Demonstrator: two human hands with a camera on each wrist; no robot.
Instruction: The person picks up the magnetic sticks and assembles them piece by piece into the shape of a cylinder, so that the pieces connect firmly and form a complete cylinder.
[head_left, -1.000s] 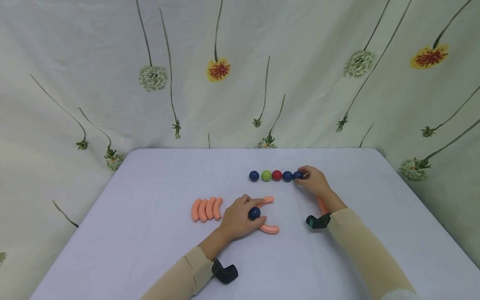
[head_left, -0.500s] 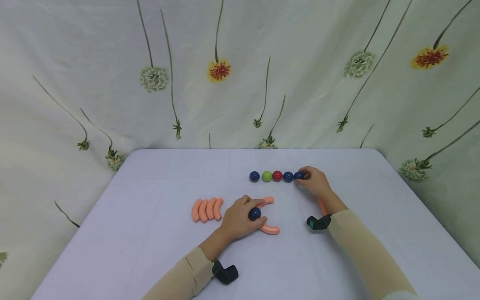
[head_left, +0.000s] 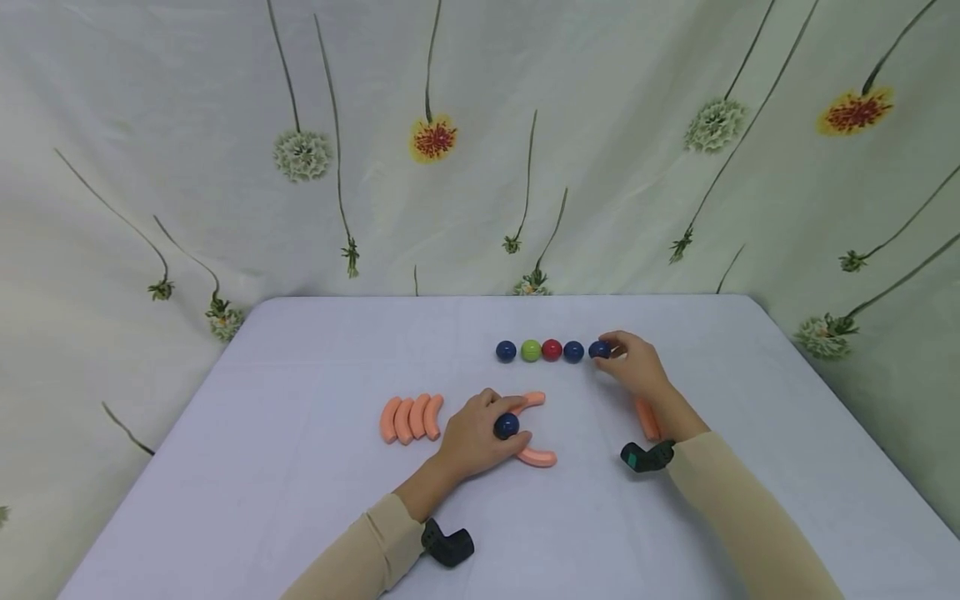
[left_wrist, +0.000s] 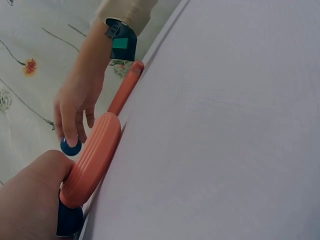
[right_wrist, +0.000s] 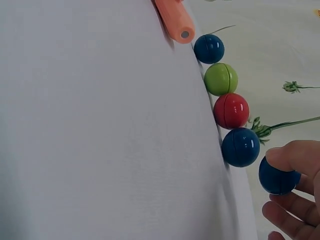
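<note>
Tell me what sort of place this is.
Probably a small tabletop recording setup indoors, though the wider room is out of view. A plain pale table stands before a flower-print cloth, and the person wears a black camera on each wrist.

Behind your tabletop (head_left: pixel 570 533) hangs a backdrop (head_left: pixel 480 208). Toward the far edge, four balls (head_left: pixel 552 350) stand in a row; just right of them, slightly apart, the end ball (head_left: pixel 599 350) sits between the fingers of your right hand (head_left: pixel 633 365). The side block (head_left: pixel 647 419) lies partly beneath that wrist. Nearer you, the front ball (head_left: pixel 506 426) sits between your left hand's (head_left: pixel 476 433) thumb and fingers, the far block (head_left: pixel 535 399) beyond it, the near block (head_left: pixel 538 457) on your side. Left of that hand, four blocks (head_left: pixel 419 415) lie side by side.
</note>
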